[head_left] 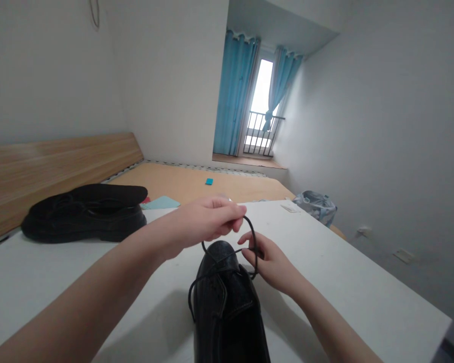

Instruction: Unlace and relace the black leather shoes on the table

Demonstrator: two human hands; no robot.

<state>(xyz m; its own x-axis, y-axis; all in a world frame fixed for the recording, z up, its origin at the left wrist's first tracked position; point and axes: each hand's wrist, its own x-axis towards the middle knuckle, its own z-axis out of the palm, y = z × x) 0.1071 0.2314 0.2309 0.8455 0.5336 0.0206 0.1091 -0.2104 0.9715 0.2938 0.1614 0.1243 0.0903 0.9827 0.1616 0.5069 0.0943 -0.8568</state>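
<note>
A black leather shoe [227,302] stands on the white table with its toe pointing away from me. Above its toe my left hand [215,217] is closed in a pinch on the black shoelace [254,237], which arcs down to the right. My right hand [270,259] is beside the toe, thumb and fingers closed on another stretch of the lace. More lace crosses over the shoe's front and loops down its left side. On the left lies a second black shoe [87,214], apart from both hands, with a dark insole on top of it.
The white table [363,282] has its right edge running toward me. Behind it are a tan bed surface [174,174] with a small blue item [209,181], and a wooden headboard [60,156]. A patterned bag or bin [316,205] stands past the right edge.
</note>
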